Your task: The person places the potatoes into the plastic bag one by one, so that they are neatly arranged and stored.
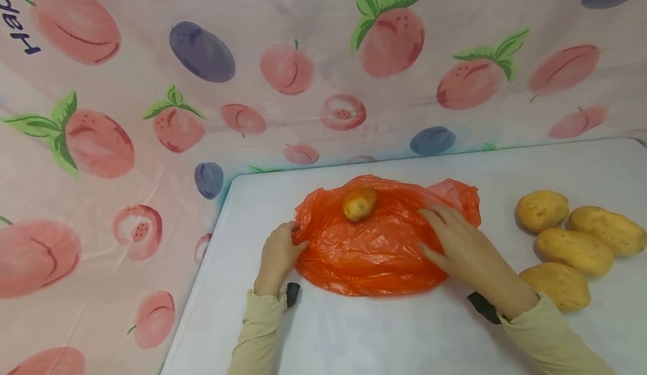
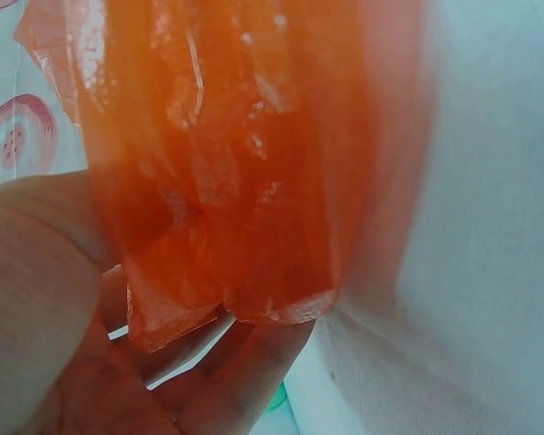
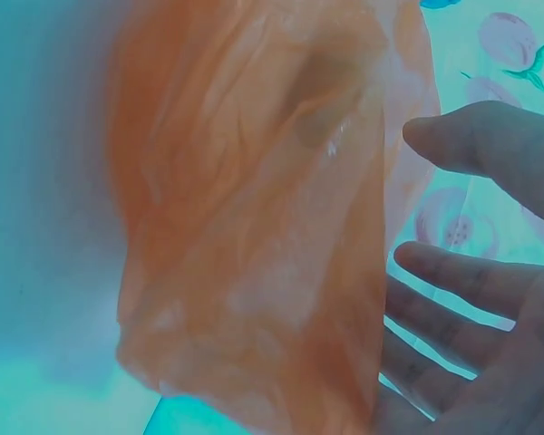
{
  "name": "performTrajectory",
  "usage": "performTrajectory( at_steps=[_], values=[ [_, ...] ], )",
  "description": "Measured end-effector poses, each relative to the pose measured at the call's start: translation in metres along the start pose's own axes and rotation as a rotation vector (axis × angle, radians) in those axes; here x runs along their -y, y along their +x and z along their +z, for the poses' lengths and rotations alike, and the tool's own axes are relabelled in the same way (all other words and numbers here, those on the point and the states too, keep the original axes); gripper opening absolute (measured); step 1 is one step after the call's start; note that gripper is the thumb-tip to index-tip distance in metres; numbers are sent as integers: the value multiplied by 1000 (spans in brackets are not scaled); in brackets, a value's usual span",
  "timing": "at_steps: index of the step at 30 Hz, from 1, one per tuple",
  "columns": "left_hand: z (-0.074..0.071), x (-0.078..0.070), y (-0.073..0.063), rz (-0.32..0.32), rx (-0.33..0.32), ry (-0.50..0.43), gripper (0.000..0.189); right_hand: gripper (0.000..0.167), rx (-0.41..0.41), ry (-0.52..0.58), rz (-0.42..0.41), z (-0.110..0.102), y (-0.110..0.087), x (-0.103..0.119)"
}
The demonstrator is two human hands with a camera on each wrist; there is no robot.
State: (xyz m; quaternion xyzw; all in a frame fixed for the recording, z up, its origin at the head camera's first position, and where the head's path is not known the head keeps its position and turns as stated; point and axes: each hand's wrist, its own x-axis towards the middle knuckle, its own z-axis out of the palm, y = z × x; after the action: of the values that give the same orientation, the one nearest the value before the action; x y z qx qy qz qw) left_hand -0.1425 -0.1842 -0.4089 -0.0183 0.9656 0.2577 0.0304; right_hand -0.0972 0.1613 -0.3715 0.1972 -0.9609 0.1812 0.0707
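A crumpled orange plastic bag (image 1: 374, 257) lies spread on the white table, its film puffed up in folds. One small potato (image 1: 360, 204) shows at the upper middle of the bag, ringed by orange film. At the bag's left edge, my left hand (image 1: 279, 251) grips the film between thumb and fingers; the left wrist view has the bag's gathered corner (image 2: 227, 281) in that grasp. My right hand (image 1: 462, 243) hovers over the right side of the bag with fingers spread. In the right wrist view its fingers (image 3: 471, 281) are apart beside the film, holding nothing.
Several larger potatoes (image 1: 574, 251) sit grouped on the table to the right, near my right forearm. A fruit-printed cloth (image 1: 313, 27) hangs behind and to the left of the white table (image 1: 364, 335). Dark wrist straps (image 1: 293, 295) are on both wrists.
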Motion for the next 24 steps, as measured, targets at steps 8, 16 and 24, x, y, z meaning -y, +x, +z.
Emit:
performTrajectory(
  at_steps=[8, 16, 24],
  values=[
    [0, 1, 0, 0, -2, -4, 50, 62, -14, 1, -7, -5, -6, -7],
    [1, 1, 0, 4, -9, 0, 50, 63, -17, -14, -21, -9, -14, -14],
    [1, 1, 1, 3, -2, 2, 51, 64, -9, -23, -37, -14, -21, -19]
  ],
)
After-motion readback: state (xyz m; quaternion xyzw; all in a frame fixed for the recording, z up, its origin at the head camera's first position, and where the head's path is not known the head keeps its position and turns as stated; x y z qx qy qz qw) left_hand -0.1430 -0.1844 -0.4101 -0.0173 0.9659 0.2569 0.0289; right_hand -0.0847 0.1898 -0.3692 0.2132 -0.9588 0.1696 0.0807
